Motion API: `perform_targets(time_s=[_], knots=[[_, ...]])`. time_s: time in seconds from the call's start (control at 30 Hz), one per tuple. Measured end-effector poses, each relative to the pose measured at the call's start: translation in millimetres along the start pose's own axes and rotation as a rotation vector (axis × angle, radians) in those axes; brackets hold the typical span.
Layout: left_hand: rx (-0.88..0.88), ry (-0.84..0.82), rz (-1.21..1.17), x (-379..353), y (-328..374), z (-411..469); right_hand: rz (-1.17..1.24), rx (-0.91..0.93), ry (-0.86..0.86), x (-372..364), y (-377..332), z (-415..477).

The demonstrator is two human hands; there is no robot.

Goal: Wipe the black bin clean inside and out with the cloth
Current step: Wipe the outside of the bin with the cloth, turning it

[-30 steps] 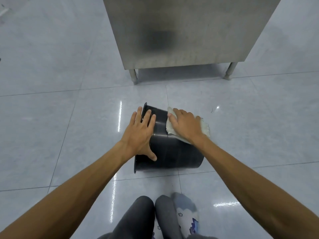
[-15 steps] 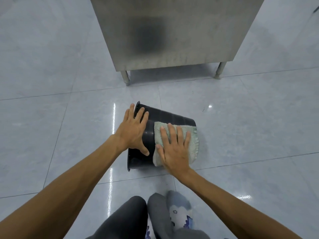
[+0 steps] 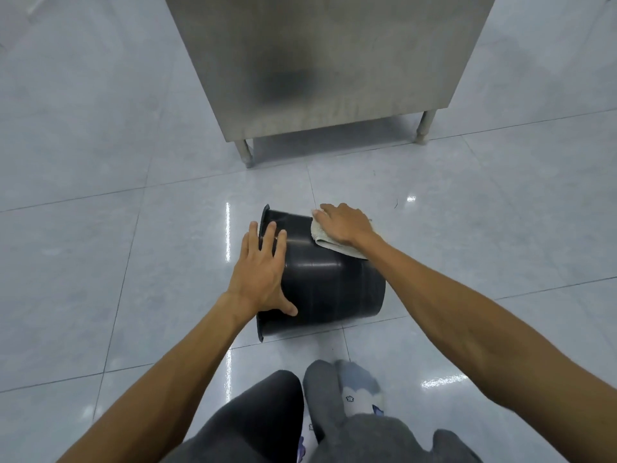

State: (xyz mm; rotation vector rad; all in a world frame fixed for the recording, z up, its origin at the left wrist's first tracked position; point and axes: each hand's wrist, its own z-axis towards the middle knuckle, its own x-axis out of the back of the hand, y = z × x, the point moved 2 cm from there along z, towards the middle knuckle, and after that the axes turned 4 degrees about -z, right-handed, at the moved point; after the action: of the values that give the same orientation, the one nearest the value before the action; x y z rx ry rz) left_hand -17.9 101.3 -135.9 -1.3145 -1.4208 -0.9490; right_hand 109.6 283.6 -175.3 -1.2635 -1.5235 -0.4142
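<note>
The black bin [image 3: 329,282] lies on its side on the tiled floor, rim to the left and base to the right. My left hand [image 3: 262,274] rests flat on its outer wall near the rim, fingers spread, steadying it. My right hand [image 3: 344,225] presses a pale greenish cloth [image 3: 334,243] against the far upper side of the bin, near its base. The cloth is mostly hidden under that hand. The bin's inside faces away to the left and is not visible.
A stainless steel cabinet [image 3: 334,61] on short legs [image 3: 245,155] stands just beyond the bin. Glossy grey floor tiles [image 3: 100,262] surround it. My knees and a patterned sock [image 3: 359,392] are at the bottom edge, close to the bin.
My right hand slid the cloth from the near middle of the bin's wall up to its far side. My left hand stayed on the rim end.
</note>
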Motion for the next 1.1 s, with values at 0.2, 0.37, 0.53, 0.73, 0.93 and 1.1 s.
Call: perform_targets(time_s=[0.2, 0.37, 0.53, 0.73, 0.93, 1.1], knots=[[-0.025, -0.075, 0.032, 15.8, -6.2, 24.0, -0.118, 0.066, 0.484, -47.3, 0.1, -78.1], [-0.043, -0.095, -0.021, 15.2, -9.5, 29.1, -0.136, 0.117, 0.624, -92.4, 1.3, -129.0], [-0.041, -0.069, -0.011, 10.7, -4.9, 13.4, -0.171, 0.136, 0.635, -105.2, 4.8, -138.3], [-0.015, -0.016, -0.005, 2.7, 2.9, 1.3, -0.214, 0.163, 0.641, -95.6, 10.3, -122.5], [-0.007, 0.029, -0.015, -4.0, 7.3, -4.8, -0.149, 0.183, 0.663, -72.8, 15.6, -89.9], [-0.018, 0.034, -0.018, -4.4, 3.7, -2.7, -0.154, 0.148, 0.555, -42.5, 6.9, -52.7]])
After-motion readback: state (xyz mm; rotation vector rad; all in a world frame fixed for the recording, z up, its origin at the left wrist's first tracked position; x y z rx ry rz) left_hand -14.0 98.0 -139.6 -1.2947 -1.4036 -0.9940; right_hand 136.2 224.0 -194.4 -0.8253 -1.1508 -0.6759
